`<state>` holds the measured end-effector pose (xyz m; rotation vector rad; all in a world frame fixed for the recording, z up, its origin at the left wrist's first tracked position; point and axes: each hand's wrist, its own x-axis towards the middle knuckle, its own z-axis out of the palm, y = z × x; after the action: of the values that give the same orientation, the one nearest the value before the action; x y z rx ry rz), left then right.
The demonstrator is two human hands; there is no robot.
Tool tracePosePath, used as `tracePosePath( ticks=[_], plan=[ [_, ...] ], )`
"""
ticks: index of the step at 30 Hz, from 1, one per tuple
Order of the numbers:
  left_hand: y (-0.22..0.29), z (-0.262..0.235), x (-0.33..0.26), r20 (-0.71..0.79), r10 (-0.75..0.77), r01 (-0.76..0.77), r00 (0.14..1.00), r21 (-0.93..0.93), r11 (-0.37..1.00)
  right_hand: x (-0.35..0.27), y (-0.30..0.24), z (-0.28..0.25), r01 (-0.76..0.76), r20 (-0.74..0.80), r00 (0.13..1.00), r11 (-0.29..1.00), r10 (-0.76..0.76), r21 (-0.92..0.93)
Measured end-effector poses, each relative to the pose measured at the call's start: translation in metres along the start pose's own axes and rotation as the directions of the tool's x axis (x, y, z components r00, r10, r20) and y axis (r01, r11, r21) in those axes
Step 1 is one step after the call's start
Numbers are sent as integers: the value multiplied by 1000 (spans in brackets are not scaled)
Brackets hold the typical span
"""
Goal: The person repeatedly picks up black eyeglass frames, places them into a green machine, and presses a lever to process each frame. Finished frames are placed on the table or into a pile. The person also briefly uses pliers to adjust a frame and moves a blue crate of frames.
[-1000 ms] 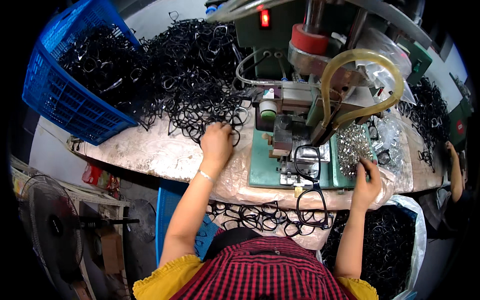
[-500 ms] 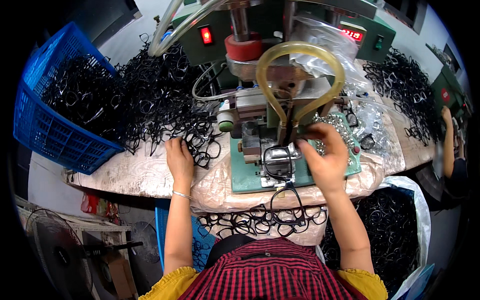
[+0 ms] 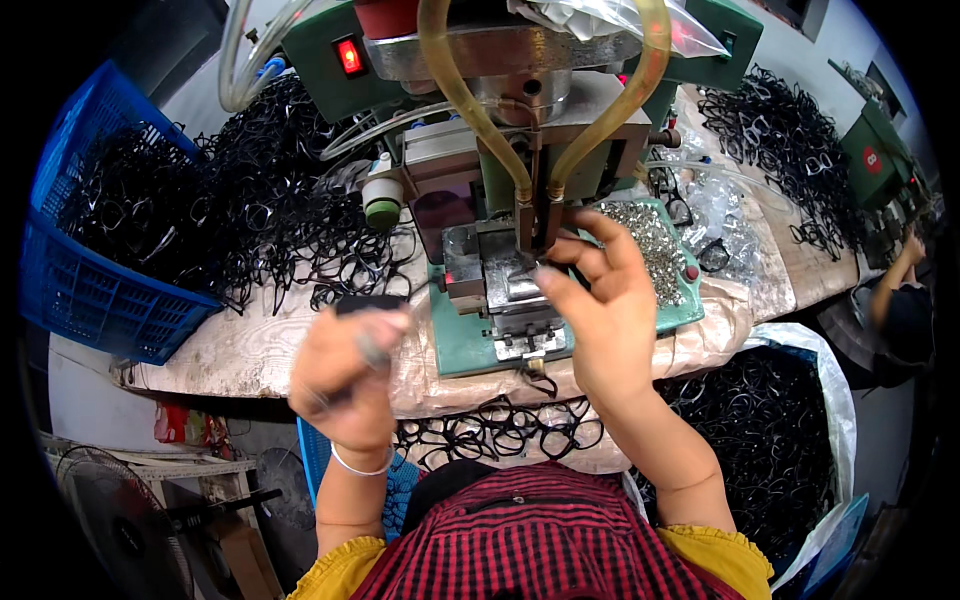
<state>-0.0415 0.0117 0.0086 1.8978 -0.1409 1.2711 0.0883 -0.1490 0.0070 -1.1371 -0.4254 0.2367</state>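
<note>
- The left hand [image 3: 345,375] is blurred; its grip is closed on a dark frame [image 3: 368,304] that juts above the fingers.
- The right hand [image 3: 600,305] is raised at the press [image 3: 510,270], its fingers apart, fingertips just right of the metal block; whether they pinch anything, I cannot tell.
- A frame heap [image 3: 250,220] lies on the surface [image 3: 230,350], up and left of the left grip.
- Small metal parts [image 3: 655,235] lie just behind the right hand.
- A blue crate [image 3: 90,290] stands far left.
</note>
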Motion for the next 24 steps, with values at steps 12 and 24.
tracePosePath(
  ticks=[12, 24],
  plan=[
    [-16, 46, 7, 525, 311, -355, 792, -18, 935, 19, 64, -140, 189, 104, 913, 183, -394, -965],
    [16, 6, -84, 249, 48, -129, 967, 318, 939, 28, 71, -156, 160, -58, 935, 563, -350, -811]
  ],
)
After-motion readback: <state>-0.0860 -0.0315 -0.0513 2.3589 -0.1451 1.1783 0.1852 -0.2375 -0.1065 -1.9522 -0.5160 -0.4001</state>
